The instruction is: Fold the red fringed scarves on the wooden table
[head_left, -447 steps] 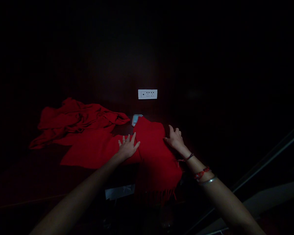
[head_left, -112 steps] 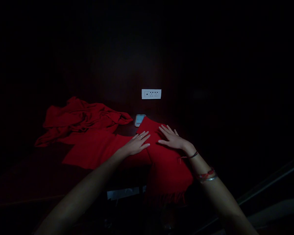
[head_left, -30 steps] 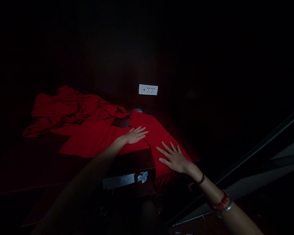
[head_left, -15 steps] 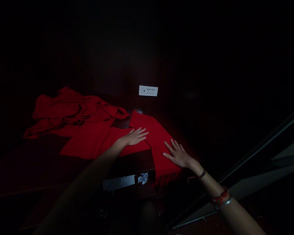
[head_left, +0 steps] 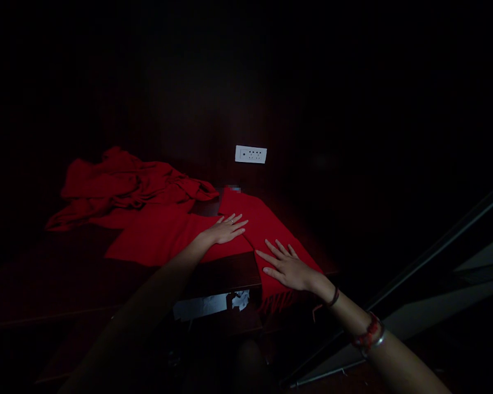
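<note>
Two hands lie spread on a red scarf whose fringe points to the front

From the head camera, a red scarf lies on a dark worktop, below a white wall socket. Its long axis slants from the back, under the socket, towards the front right. The fringe is at the near end, pointing towards the wearer and over the front edge. To its left, a flat red cloth part runs sideways and meets the scarf at an angle; whether the two are one piece cannot be told. Behind that part, at the left, is a crumpled red heap.

The left hand, with a ring, rests where the sideways part meets the scarf, fingers spread and pointing right. The right hand lies on the scarf above the fringe, fingers spread and pointing back and left. Neither pinches the cloth. Bracelets circle the right forearm. Pale papers show below the worktop's front edge, and a small blurred object sits at the scarf's far end.
</note>
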Motion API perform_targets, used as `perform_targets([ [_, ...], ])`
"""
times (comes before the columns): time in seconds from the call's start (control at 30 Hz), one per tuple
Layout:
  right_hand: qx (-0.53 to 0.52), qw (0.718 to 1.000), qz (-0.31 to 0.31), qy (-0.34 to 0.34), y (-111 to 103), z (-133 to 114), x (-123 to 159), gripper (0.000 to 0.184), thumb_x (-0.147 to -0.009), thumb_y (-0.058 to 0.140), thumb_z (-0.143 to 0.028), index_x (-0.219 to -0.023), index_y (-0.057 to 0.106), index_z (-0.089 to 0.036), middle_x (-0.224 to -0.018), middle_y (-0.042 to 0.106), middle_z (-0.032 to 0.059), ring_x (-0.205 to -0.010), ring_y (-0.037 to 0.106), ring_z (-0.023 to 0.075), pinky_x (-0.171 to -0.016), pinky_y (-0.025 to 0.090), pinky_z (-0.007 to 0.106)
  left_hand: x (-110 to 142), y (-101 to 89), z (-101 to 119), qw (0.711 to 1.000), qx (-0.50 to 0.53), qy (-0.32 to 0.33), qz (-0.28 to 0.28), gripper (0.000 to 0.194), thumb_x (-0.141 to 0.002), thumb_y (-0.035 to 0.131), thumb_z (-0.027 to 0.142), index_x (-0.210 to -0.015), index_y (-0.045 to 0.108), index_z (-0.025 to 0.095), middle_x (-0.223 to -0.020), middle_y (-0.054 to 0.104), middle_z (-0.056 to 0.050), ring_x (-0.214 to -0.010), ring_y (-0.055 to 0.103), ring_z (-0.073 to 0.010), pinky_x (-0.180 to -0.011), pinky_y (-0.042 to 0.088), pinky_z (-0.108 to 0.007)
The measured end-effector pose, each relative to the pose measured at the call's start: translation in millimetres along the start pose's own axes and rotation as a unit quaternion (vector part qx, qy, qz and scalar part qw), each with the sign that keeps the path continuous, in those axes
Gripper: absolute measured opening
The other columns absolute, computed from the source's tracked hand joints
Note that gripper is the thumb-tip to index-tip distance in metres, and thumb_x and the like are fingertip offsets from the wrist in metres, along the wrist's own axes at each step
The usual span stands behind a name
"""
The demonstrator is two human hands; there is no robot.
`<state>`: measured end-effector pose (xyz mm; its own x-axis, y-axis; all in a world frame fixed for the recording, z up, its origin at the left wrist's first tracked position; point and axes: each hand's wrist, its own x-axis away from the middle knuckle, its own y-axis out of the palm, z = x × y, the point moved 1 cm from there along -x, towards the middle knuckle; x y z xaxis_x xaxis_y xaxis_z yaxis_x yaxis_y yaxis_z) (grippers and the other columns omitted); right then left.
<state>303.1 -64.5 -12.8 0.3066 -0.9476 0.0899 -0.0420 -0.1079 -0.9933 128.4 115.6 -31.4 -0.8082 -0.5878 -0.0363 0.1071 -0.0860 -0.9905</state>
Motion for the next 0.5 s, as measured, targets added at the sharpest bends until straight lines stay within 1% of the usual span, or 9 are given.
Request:
perform_targets([
  [0.07, -0.007, 1.000, -0.012, 0.004, 1.9, 3.5, 3.8, 0.054, -0.079, 0.019, -0.057, -0.128, 0.011, -0.037, -0.138, 0.000, 0.0008, -0.123, -0.002, 0.0276, -0.095, 0.008, 0.052, -1.2, 1.2, -1.2, 1.000, -0.002, 0.003, -0.001, 0.049, -0.083, 0.013, 0.052, -0.129, 0.014, 0.034, -0.137, 0.008, 0.001, -0.124, 0.003, -0.0214, -0.096, 0.011, -0.046],
  [0.17, -0.019, 0.999, -0.035, -0.008, -2.3, 6.4, 7.8, 0.062, -0.076, 0.023, -0.059, -0.130, 0.006, -0.032, -0.138, -0.002, 0.0017, -0.123, -0.004, 0.0277, -0.096, 0.008, 0.051, -2.8, 2.9, -2.9, 1.000, -0.002, 0.004, 0.004, 0.048, -0.083, 0.013, 0.051, -0.128, 0.015, 0.034, -0.137, 0.008, 0.002, -0.124, 0.004, -0.0209, -0.096, 0.010, -0.045],
  [0.2, -0.024, 0.999, -0.036, -0.018, -4.6, 5.5, 7.8, 0.064, -0.076, 0.024, -0.059, -0.130, 0.004, -0.031, -0.138, -0.002, 0.0020, -0.123, -0.005, 0.0273, -0.096, 0.008, 0.051, -3.1, 3.2, -3.1, 1.000, -0.001, 0.002, 0.004, 0.048, -0.083, 0.013, 0.051, -0.128, 0.015, 0.034, -0.137, 0.008, 0.002, -0.124, 0.004, -0.0209, -0.096, 0.010, -0.045],
  [0.27, -0.029, 0.999, -0.014, -0.038, -8.6, 1.2, 5.4, 0.066, -0.077, 0.025, -0.057, -0.131, 0.002, -0.027, -0.138, 0.001, 0.0026, -0.123, -0.005, 0.0252, -0.097, 0.007, 0.050, -3.1, 3.3, -3.4, 1.000, -0.001, -0.001, 0.001, 0.048, -0.083, 0.013, 0.051, -0.128, 0.015, 0.034, -0.137, 0.008, 0.001, -0.124, 0.004, -0.0208, -0.096, 0.010, -0.045],
  [0.33, -0.028, 0.998, 0.008, -0.051, -9.4, -3.8, 1.5, 0.065, -0.079, 0.024, -0.055, -0.131, 0.001, -0.024, -0.138, 0.005, 0.0037, -0.124, -0.003, 0.0225, -0.098, 0.005, 0.048, -2.8, 3.2, -3.4, 1.000, -0.003, 0.001, 0.001, 0.048, -0.083, 0.013, 0.051, -0.128, 0.014, 0.034, -0.137, 0.009, 0.001, -0.124, 0.004, -0.0203, -0.096, 0.010, -0.045],
  [0.37, -0.029, 0.998, 0.010, -0.053, -8.6, -5.5, -0.1, 0.064, -0.080, 0.023, -0.054, -0.131, 0.002, -0.022, -0.137, 0.007, 0.0042, -0.124, -0.001, 0.0214, -0.098, 0.004, 0.047, -2.6, 3.2, -3.5, 1.000, -0.004, 0.003, 0.003, 0.048, -0.083, 0.013, 0.051, -0.128, 0.014, 0.034, -0.137, 0.009, 0.001, -0.124, 0.005, -0.0200, -0.096, 0.010, -0.044],
  [0.5, -0.049, 0.997, -0.024, -0.047, -7.3, -3.2, 1.6, 0.060, -0.081, 0.020, -0.051, -0.131, 0.005, -0.022, -0.137, 0.008, 0.0039, -0.124, 0.006, 0.0191, -0.099, 0.002, 0.045, -2.9, 4.8, -6.0, 1.000, -0.011, 0.008, 0.009, 0.047, -0.084, 0.012, 0.049, -0.128, 0.015, 0.034, -0.137, 0.009, 0.002, -0.124, 0.005, -0.0188, -0.097, 0.010, -0.043],
])
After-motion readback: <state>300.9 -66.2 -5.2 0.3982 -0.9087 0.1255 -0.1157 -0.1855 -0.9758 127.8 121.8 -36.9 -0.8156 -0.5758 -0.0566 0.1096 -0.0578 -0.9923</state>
